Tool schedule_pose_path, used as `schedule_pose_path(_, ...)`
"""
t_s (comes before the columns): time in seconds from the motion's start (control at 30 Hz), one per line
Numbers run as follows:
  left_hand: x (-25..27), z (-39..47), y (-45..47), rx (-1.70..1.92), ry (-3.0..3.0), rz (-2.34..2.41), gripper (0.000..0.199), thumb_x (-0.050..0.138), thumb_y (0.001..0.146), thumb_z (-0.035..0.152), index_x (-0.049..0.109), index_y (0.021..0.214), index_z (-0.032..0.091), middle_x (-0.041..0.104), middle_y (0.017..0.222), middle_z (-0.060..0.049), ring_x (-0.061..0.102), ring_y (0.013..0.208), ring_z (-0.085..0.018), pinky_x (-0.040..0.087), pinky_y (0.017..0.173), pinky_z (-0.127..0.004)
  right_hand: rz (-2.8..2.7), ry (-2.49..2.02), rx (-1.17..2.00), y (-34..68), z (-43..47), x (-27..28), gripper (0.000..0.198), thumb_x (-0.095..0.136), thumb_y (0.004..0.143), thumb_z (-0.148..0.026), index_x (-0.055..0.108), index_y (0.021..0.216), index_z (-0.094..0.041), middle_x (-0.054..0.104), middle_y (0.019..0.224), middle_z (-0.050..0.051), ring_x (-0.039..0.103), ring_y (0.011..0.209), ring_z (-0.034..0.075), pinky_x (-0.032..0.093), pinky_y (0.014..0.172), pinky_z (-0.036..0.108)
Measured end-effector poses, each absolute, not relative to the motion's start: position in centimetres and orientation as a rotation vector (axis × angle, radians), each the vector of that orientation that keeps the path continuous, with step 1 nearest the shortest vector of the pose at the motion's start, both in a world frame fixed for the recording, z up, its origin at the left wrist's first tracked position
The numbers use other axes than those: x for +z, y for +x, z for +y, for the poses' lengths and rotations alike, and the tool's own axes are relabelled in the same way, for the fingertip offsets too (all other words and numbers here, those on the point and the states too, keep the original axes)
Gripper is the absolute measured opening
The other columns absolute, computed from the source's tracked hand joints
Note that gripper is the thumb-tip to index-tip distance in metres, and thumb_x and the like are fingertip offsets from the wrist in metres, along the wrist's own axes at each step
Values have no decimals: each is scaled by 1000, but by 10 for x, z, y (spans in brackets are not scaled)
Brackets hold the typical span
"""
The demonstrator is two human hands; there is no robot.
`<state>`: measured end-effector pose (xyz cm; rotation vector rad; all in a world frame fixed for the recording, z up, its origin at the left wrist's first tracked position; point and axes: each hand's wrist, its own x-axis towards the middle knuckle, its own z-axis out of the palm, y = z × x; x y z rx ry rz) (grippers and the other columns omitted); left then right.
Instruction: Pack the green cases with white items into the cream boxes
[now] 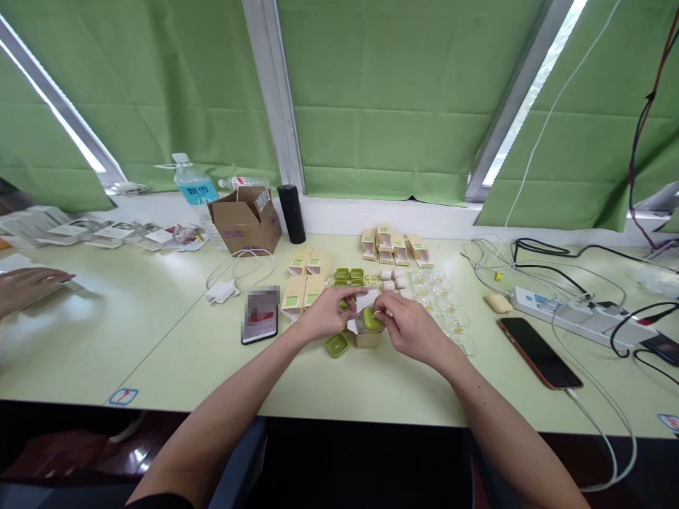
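A small open cardboard box (368, 341) with white inner flaps stands between my hands, near the middle of the table. A rounded green case (372, 319) sits in its opening, tilted. My right hand (411, 326) pinches the edge of that case with thumb and fingertips. On the other side, my left hand (332, 311) has its fingers closed at the box's raised flap. Just left of the box lies a green tray-like piece (337, 345). More green pieces (342, 273) are lined up behind my hands, beside small white cylinders (387, 274).
Clear plastic pieces (450, 304) spread to the right. Open cream boxes (385, 240) stand behind; others (294, 293) lie left. A phone (259, 314), another phone (538, 351), a power strip (578, 311) and cables flank the work. Another person's hand (32, 286) is far left.
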<state>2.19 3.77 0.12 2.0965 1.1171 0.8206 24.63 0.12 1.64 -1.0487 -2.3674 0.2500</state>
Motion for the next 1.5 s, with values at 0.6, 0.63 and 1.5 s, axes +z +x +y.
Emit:
schedule_pose_path(0.6,4,34,24,792,2109,1139,57,57,79,7,69,133,21,73,89,-4,67,75,-17,52,66,-25,-2431,-1056,-141,228,6,-2,20,65,88,-8,70,74,-21,61,97,10,48,98,28,45,69,38)
schedule_pose_path(0.63,4,34,24,793,2109,1138,57,57,79,7,69,133,21,73,89,-4,66,74,-16,52,65,-25,-2434,-1058,-131,227,6,-3,21,64,88,-7,71,73,-21,60,95,10,48,97,28,45,70,39)
schedule_pose_path(1.5,-8,32,28,826,2301,1144,35,65,82,19,46,111,23,67,101,-4,64,80,-20,47,67,-31,-2076,-1326,584,238,16,-3,48,63,79,-18,42,121,-28,56,109,3,60,86,19,50,69,33)
